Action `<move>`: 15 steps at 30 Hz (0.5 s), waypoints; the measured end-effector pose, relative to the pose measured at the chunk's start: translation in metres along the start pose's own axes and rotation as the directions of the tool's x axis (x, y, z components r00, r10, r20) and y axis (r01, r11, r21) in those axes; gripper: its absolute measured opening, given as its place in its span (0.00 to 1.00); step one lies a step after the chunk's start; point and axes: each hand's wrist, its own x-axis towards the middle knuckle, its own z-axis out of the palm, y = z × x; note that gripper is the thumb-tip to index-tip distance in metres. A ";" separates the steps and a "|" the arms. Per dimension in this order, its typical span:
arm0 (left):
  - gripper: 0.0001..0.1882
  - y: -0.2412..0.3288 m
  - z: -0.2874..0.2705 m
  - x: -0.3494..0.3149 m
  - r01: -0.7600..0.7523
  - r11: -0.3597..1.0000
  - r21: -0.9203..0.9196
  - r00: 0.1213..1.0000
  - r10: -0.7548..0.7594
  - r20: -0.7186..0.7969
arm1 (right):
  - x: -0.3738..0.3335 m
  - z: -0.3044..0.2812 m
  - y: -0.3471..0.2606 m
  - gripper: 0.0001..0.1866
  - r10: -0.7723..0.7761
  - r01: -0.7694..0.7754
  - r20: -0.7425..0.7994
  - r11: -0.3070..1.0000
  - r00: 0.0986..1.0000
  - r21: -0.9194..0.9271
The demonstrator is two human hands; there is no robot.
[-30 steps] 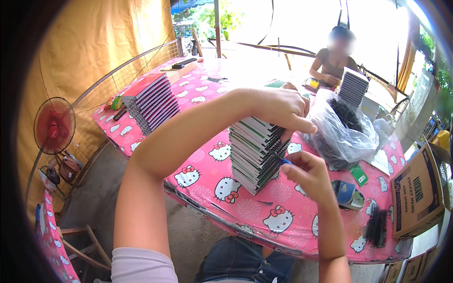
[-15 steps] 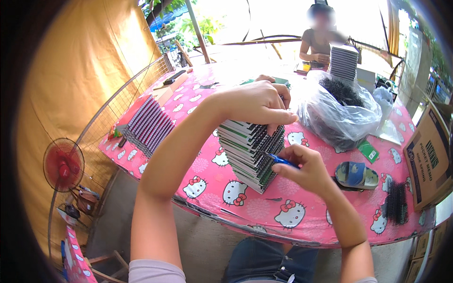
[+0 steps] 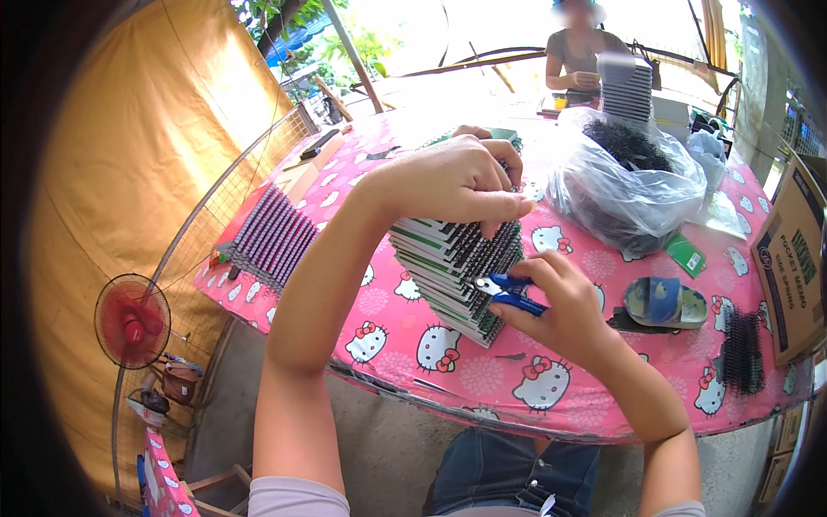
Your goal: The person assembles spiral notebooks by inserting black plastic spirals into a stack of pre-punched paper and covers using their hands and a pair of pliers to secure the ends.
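Note:
A tall stack of small spiral notebooks [image 3: 435,267] with green and white covers stands in front of me, its black wire bindings facing right. My left hand [image 3: 469,185] is curled over the top of this stack and grips it; part of the fingers is hidden behind the hand. In my right hand [image 3: 564,302] is a pair of blue-handled cutting pliers [image 3: 502,283], handles spread apart. The pliers' jaws sit at the black bindings on the stack's right side, about halfway down; whether they touch a wire is unclear.
Another stack of spiral notebooks [image 3: 271,237] stands left on the pink patterned table [image 3: 482,375]. A plastic bag of black spirals [image 3: 616,202], a slipper [image 3: 663,303], loose black spirals [image 3: 741,349] and a cardboard box [image 3: 792,258] are right. A person [image 3: 581,65] sits across by a tall stack.
The pliers' handles have spread and the tool has turned, so both handles now show. My left hand keeps its hold on the stack. The whole view has shifted slightly.

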 end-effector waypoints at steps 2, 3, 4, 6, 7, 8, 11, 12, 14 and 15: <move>0.22 -0.001 0.000 0.000 -0.009 1.000 0.002 1.000 0.009 -0.004 | 0.002 -0.005 0.010 0.21 0.358 -0.502 0.375 0.751 0.855 0.429; 0.21 0.000 0.001 0.001 -0.019 1.000 0.022 1.000 0.020 -0.007 | 0.004 -0.007 0.014 0.22 0.411 -0.716 0.591 0.476 0.694 0.511; 0.21 -0.001 0.002 0.001 -0.029 0.999 0.038 0.999 0.030 -0.012 | 0.007 -0.008 0.013 0.22 0.427 -0.791 0.666 0.342 0.612 0.508; 0.21 0.000 0.001 -0.001 -0.004 1.000 0.026 1.000 0.004 -0.016 | 0.014 -0.013 0.008 0.24 0.413 -0.890 0.800 0.060 0.435 0.453; 0.20 0.000 0.002 -0.001 0.007 1.000 0.014 1.000 -0.007 -0.014 | 0.012 -0.011 0.014 0.22 0.429 -0.892 0.786 0.142 0.446 0.429; 0.20 0.000 0.002 -0.001 0.005 1.000 0.009 1.000 -0.005 -0.012 | 0.007 -0.009 0.013 0.22 0.447 -0.745 0.599 0.464 0.664 0.479; 0.20 -0.002 0.002 -0.001 0.002 1.000 -0.003 1.000 -0.002 -0.014 | -0.010 -0.004 0.010 0.24 0.133 -0.153 0.119 0.971 0.984 0.183; 0.20 -0.003 0.003 -0.001 0.000 1.000 -0.008 1.000 0.000 -0.016 | -0.010 -0.005 0.008 0.24 0.066 -0.071 0.062 0.994 0.996 0.081; 0.20 -0.003 0.003 0.000 0.001 1.000 -0.008 1.000 -0.001 -0.016 | -0.006 -0.008 0.002 0.24 -0.087 0.081 -0.035 0.986 0.996 -0.143; 0.20 -0.001 0.002 0.000 0.008 1.000 -0.004 1.000 -0.008 -0.016 | -0.006 -0.005 0.003 0.23 -0.050 0.050 -0.001 0.997 0.999 -0.066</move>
